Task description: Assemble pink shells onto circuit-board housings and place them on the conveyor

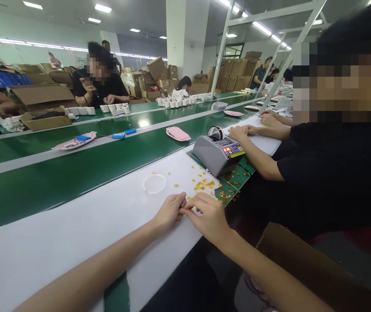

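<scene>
Over the white sheet point(107, 216) my left hand point(169, 212) and my right hand point(208, 215) meet at the fingertips. The left fingers are curled closed, and thumb and forefinger of the right are pinched against them. Whatever lies between the fingertips is too small and hidden to make out. Just beyond my right hand, many small amber tape pieces point(203, 185) lie scattered on the sheet. A thin whitish ring point(154, 183) rests flat past my left hand. Behind the pieces stands a grey tape dispenser point(211, 155) with a lit display and a tape roll point(216, 132).
A green conveyor belt point(133, 156) runs beyond the sheet, carrying pink oval cases point(178, 134) and blue batteries point(118, 136). At my right sits a co-worker point(334, 173), hands on the bench. An open cardboard box point(302, 260) is low at right. Another person point(101, 82) works across the belt.
</scene>
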A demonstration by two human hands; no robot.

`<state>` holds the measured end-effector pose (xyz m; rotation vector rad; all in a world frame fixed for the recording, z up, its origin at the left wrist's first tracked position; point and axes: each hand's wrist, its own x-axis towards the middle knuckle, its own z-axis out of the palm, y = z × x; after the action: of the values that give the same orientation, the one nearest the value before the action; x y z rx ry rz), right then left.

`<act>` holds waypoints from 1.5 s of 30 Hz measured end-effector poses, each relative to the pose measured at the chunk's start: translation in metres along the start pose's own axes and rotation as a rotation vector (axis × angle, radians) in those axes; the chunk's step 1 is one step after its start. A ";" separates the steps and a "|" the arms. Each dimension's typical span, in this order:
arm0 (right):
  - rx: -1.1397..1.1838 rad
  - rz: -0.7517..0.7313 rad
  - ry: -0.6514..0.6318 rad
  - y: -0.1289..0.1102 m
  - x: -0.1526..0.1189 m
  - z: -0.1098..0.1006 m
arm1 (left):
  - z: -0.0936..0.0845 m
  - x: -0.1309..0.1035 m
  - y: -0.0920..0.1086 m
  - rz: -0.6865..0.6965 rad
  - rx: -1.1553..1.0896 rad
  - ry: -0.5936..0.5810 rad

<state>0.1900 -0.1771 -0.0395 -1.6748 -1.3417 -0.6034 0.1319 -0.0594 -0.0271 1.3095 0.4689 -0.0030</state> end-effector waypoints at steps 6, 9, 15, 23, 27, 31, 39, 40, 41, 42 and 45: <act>-0.028 0.336 -0.219 0.051 0.014 -0.029 | -0.018 0.006 -0.009 0.059 -0.161 -0.044; -0.170 0.378 -0.514 0.089 0.034 -0.033 | -0.023 0.005 -0.008 0.070 -0.188 -0.100; -0.164 0.240 -0.819 0.116 0.059 -0.020 | -0.026 0.007 -0.008 0.071 -0.276 -0.152; -0.212 -0.034 -0.851 0.117 0.060 -0.014 | -0.028 0.006 -0.010 0.087 -0.307 -0.128; 0.126 0.269 -0.657 0.103 0.041 -0.032 | -0.028 0.007 -0.011 0.107 -0.323 -0.091; 0.177 0.278 -0.273 0.056 0.022 -0.026 | -0.022 0.007 -0.007 0.048 -0.267 -0.124; -0.129 -0.148 -0.123 0.000 0.015 0.013 | -0.022 0.007 -0.014 0.133 -0.226 -0.027; -0.091 -0.133 -0.134 0.005 0.016 0.004 | -0.022 0.008 -0.014 0.125 -0.237 -0.022; -0.056 -0.088 -0.138 0.013 0.017 -0.008 | -0.023 0.008 -0.013 0.109 -0.248 -0.019; -0.041 -0.011 -0.142 0.024 0.019 -0.019 | -0.023 0.008 -0.012 0.092 -0.256 -0.023; -0.139 0.279 -0.254 0.071 0.023 -0.043 | -0.023 0.008 -0.007 0.051 -0.271 -0.061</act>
<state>0.2697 -0.2038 -0.0233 -2.0638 -1.2294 -0.3347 0.1294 -0.0382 -0.0400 1.0516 0.3699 0.0611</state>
